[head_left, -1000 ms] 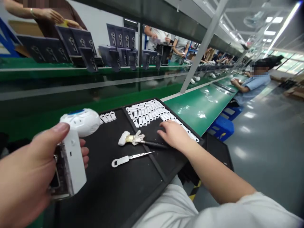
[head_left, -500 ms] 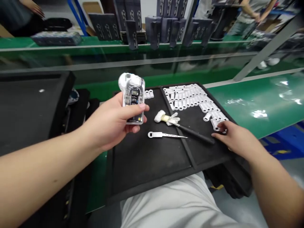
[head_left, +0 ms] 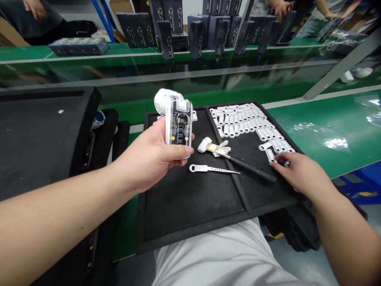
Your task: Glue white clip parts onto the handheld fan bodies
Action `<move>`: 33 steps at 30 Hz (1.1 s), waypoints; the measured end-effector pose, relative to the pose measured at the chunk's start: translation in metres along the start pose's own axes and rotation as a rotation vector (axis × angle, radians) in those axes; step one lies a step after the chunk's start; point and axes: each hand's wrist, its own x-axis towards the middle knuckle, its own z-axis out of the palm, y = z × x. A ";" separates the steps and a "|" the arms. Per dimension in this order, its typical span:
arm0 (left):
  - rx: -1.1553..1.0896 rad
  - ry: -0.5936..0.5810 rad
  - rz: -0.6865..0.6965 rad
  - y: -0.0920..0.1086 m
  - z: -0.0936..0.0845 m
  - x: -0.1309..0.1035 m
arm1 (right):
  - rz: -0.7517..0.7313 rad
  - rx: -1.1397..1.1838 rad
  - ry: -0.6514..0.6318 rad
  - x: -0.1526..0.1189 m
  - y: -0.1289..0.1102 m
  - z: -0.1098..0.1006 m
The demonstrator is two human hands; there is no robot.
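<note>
My left hand (head_left: 154, 155) is closed around a handheld device (head_left: 180, 129) with a clear front, a circuit board showing inside, and a rounded white head. It is held upright above the tray (head_left: 190, 206). At the tray's right side, my right hand (head_left: 297, 171) has its thumb and index finger closed at the lower end of a white flat piece (head_left: 270, 155), partly hidden by the fingers. Left of that hand lies a black-handled tool (head_left: 253, 169), its far end wrapped in white material (head_left: 212, 147). A white strip with a long, tapering, holed tail (head_left: 205, 169) lies nearby.
Rows of white flat pieces (head_left: 238, 119) fill the tray's far right. Another black tray (head_left: 38, 131) stands at left. Dark printed boxes (head_left: 196, 37) line the green bench beyond. A slanted metal post (head_left: 336, 67) rises at right. Other people's hands (head_left: 35, 10) show at the back.
The device in my left hand has turned, showing more of its white side, and sits slightly further right in view. My right hand stays by the white pieces. The whole view has shifted a little.
</note>
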 end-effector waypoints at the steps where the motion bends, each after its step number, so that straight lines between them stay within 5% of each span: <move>1: -0.001 -0.008 0.008 0.000 0.001 -0.001 | 0.011 0.010 -0.002 0.000 -0.001 0.001; 11: 0.103 -0.060 -0.005 -0.005 0.007 -0.013 | 0.270 0.406 0.158 -0.014 -0.020 -0.020; 15: 0.345 -0.017 -0.036 -0.007 0.012 -0.020 | -0.045 0.825 0.202 -0.039 -0.079 -0.036; 18: 0.412 0.004 -0.022 -0.008 0.018 -0.025 | -0.348 1.089 0.055 -0.054 -0.132 -0.043; 22: 0.417 0.004 0.030 -0.010 0.022 -0.029 | -0.273 1.438 -0.188 -0.056 -0.181 -0.044; 27: 0.463 0.042 0.066 -0.016 0.019 -0.029 | -0.166 1.659 -0.286 -0.051 -0.199 -0.039; 33: 0.540 0.026 0.089 -0.015 0.016 -0.026 | -0.157 1.712 -0.246 -0.054 -0.203 -0.036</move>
